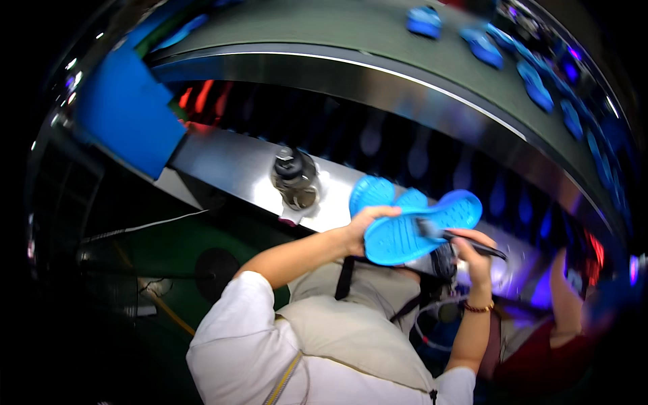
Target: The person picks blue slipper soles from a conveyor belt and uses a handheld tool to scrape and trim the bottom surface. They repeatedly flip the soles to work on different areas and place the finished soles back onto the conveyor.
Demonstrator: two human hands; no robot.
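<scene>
A bright blue shoe sole (396, 239) is tilted in front of me, its grooved and dotted face turned up. My left hand (363, 226) grips it by its left edge, fingers closed round the rim. In my right hand (476, 253) is a brush with a black handle (491, 252); its grey bristles (426, 227) rest on or just over the middle of the sole. Just behind the sole, another blue shoe part (371, 192) lies on the metal ledge (341, 177). A dark round container (443, 262) stands close to my right hand, partly hidden.
A clear bottle with a black lid (295, 177) stands on the ledge to the left. Beyond runs a green conveyor belt (324, 27) carrying several blue shoe parts (484, 48). At far left is a blue panel (125, 101). A co-worker's arm (563, 297) shows at right.
</scene>
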